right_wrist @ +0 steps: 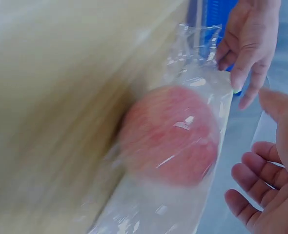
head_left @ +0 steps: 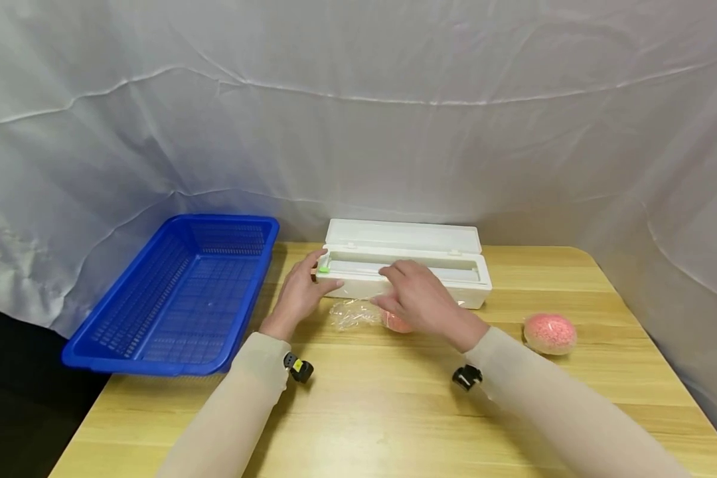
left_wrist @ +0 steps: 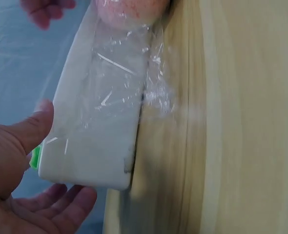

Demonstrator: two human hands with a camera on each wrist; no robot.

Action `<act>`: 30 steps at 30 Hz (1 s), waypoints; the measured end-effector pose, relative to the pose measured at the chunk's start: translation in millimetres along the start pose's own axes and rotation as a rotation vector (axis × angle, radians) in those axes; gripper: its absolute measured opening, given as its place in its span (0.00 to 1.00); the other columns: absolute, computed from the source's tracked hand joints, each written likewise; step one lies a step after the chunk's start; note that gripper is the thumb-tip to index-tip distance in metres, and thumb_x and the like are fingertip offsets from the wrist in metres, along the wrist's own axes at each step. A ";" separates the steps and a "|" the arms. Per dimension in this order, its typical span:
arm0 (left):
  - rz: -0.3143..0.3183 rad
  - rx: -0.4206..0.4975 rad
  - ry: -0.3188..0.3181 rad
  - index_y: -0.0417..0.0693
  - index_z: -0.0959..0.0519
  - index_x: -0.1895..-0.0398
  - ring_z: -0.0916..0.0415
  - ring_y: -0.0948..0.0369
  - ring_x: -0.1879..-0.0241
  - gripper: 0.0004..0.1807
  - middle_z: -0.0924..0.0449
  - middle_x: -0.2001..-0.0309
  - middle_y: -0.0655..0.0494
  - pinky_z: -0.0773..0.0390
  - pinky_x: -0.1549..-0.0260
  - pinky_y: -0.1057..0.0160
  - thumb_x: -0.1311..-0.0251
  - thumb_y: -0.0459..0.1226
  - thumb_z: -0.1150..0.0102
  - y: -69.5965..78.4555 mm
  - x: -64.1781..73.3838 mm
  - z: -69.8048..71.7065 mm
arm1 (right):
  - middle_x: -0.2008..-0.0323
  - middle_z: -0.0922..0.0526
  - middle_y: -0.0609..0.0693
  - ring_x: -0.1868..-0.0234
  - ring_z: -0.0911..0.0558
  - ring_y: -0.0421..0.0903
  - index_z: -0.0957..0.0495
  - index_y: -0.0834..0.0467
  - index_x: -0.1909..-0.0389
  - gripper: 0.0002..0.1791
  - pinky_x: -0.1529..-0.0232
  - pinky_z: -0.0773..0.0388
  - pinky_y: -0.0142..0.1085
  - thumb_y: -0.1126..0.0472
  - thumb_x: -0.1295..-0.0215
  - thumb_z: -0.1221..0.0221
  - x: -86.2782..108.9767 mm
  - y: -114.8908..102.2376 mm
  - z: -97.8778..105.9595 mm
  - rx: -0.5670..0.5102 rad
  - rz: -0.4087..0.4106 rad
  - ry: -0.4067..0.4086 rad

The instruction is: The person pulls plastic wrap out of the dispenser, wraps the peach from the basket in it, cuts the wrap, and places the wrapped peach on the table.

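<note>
A long white cling film dispenser (head_left: 358, 286) stands at the back with its lid raised and a green slider (head_left: 324, 269) at its left end. In front of it is a round pink speckled thing (right_wrist: 171, 136) under clear cling film (left_wrist: 110, 73), partly hidden by my right hand in the head view. My left hand (head_left: 299, 290) is around the dispenser's left end, thumb and fingers spread; whether it presses there I cannot tell. Over the dispenser's middle hovers my right hand (head_left: 421, 299), its fingers loosely bent with nothing between them in the right wrist view.
To the left, a blue plastic basket (head_left: 239, 332) rests on the wooden table (head_left: 358, 425). Toward the right side lies another pink round thing (head_left: 550, 333) in clear wrap. A grey-white cloth (head_left: 358, 146) hangs close behind the dispenser.
</note>
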State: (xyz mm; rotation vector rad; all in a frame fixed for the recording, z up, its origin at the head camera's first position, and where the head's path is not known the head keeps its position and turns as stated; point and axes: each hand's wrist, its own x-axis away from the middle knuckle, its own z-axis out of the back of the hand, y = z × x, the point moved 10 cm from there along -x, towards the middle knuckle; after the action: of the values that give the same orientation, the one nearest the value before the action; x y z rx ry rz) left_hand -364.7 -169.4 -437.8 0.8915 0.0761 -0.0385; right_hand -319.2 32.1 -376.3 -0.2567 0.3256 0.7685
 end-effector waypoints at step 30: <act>-0.007 -0.203 0.146 0.55 0.25 0.25 0.27 0.56 0.74 0.33 0.22 0.73 0.56 0.29 0.73 0.59 0.33 0.44 0.30 3.2 5.0 -5.0 | 0.65 0.14 0.48 0.58 0.16 0.48 0.11 0.55 0.52 0.09 0.40 0.20 0.43 0.58 0.24 0.37 -93.5 -33.0 -59.4 -0.001 -0.112 -0.080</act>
State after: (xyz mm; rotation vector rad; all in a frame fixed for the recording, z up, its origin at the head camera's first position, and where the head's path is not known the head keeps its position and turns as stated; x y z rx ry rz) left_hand -359.7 -163.5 -438.9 0.6899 0.2159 0.0282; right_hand -370.1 -70.5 -392.0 -0.2429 0.2336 0.6667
